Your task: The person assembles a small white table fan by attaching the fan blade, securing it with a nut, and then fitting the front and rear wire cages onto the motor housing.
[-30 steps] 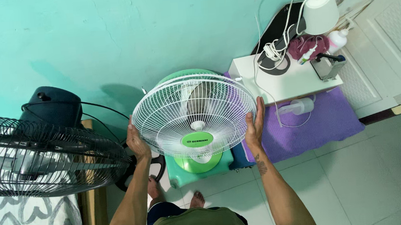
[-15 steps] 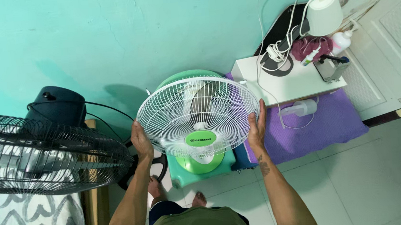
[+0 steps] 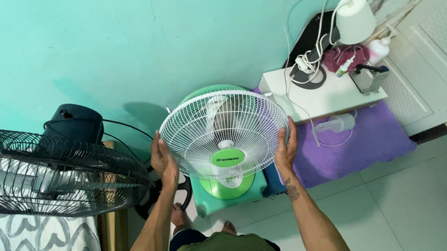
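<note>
The white wire fan guard (image 3: 224, 133) is held by its rim in front of the green table fan (image 3: 228, 180) on the floor, with the left hand (image 3: 163, 158) on its left edge and the right hand (image 3: 286, 148) on its right edge, the fingers of both curled round the wire ring. The guard covers the blades, but I cannot tell whether it is seated or clipped to the fan. A black pedestal fan (image 3: 53, 169) stands just to the left, and a white desk (image 3: 321, 95) to the right.
</note>
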